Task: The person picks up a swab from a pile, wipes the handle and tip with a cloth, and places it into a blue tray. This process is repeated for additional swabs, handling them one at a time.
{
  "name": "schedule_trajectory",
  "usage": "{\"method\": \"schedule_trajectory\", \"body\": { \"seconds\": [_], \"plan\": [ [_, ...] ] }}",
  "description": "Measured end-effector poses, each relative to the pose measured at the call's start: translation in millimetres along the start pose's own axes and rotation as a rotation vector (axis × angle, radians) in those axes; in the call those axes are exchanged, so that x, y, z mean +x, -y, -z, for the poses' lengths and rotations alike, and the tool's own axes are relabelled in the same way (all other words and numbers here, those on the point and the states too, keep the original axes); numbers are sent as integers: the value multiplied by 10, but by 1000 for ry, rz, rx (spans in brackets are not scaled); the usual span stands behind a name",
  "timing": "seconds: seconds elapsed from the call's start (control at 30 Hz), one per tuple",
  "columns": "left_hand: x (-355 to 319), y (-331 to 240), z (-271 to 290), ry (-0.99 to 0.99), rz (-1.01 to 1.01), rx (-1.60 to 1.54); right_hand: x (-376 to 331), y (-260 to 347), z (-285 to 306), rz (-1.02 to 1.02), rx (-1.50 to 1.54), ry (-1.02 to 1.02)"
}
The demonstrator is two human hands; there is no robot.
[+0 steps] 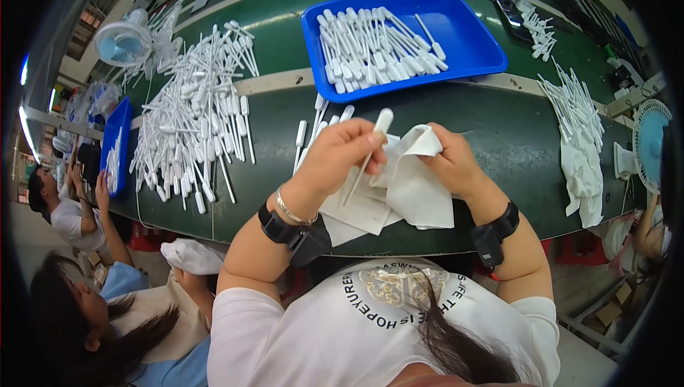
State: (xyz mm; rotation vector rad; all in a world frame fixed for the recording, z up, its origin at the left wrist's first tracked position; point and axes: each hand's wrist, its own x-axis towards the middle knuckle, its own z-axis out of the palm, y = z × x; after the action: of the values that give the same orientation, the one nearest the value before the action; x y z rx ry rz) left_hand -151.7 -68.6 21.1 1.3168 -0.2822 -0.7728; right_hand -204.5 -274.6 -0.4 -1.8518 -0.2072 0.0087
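Note:
My left hand (340,150) pinches a white plastic dropper (384,121) below its bulb, with the bulb up and the thin stem slanting down to the left. In my right hand (454,162) is a white cloth (425,198), gripped by its upper edge and hanging in folds to the table. The cloth is just right of the dropper's stem; whether they touch I cannot tell. More white cloth (356,217) lies flat under my hands. A few loose droppers (301,133) lie beyond my left hand, partly hidden by it.
A blue tray (474,49) of droppers stands ahead on the green table (513,127). A large dropper pile (189,116) spreads at left. At right, a dropper bundle (573,113) lies by crumpled white cloth (583,177) and a fan (650,145). Co-workers (71,220) sit at left.

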Motion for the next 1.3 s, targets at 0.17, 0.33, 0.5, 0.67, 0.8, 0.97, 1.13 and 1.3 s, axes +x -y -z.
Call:
{"method": "schedule_trajectory", "body": {
  "seconds": [0.17, 0.33, 0.5, 0.67, 0.8, 0.97, 1.13, 1.3],
  "plan": [
    [5, 20, 59, -55, -35, -192, -28, 44, -39, -6, -6, 62],
    [13, 42, 51, -51, -91, -235, -21, 52, -33, -38, 41, 48],
    [28, 60, 25, -124, -101, -302, -51, 56, -44, -32, 20, 68],
    [4, 57, 32, -160, -150, -294, -46, 41, -94, -33, 31, 48],
    [54, -126, -69, -155, -267, -60, -21, -68, -69, -18, -79, 100],
    [563, -474, -791, -51, -487, 483, 42, -229, -152, 129, -318, 125],
    [1582, -505, -1945, 335, -1272, 1469, 110, -315, -214, 678, -277, -339],
    [2578, -16, -3057, 516, -1493, 1515, 180, -644, -379, 605, -316, -7]
  ]
}}
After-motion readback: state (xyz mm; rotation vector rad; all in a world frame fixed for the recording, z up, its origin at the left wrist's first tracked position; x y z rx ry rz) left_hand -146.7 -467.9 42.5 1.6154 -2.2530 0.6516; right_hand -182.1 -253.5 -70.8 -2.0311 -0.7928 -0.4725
